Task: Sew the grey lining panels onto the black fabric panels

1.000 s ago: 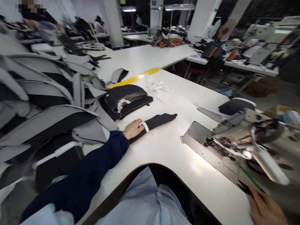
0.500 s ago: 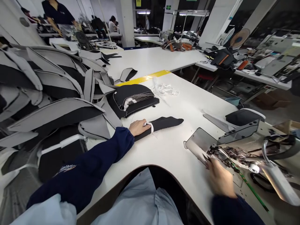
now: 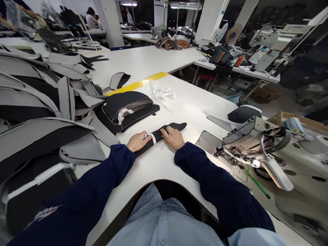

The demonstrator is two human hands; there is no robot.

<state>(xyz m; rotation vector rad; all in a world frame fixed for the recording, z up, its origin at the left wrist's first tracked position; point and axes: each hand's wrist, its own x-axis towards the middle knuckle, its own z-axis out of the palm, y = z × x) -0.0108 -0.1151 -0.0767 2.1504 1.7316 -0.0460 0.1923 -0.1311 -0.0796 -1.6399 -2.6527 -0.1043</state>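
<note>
A long black fabric strip [image 3: 176, 126] with a white band lies on the white table [image 3: 184, 102] in front of me. My left hand [image 3: 137, 141] rests flat on its near end, fingers at the white band. My right hand [image 3: 173, 137] presses down on the middle of the strip, fingers spread over it. Neither hand lifts the fabric; both lie on top of it.
A stack of black pieces [image 3: 128, 107] sits just behind the strip. Grey and black panels [image 3: 48, 112] pile up at the left. A sewing machine [image 3: 258, 150] with a metal plate stands at the right. White scraps [image 3: 164, 93] lie farther back. People work at far tables.
My right hand has come from the sewing machine plate across to the black strip and now rests on it. The left hand stays on the strip's near end.
</note>
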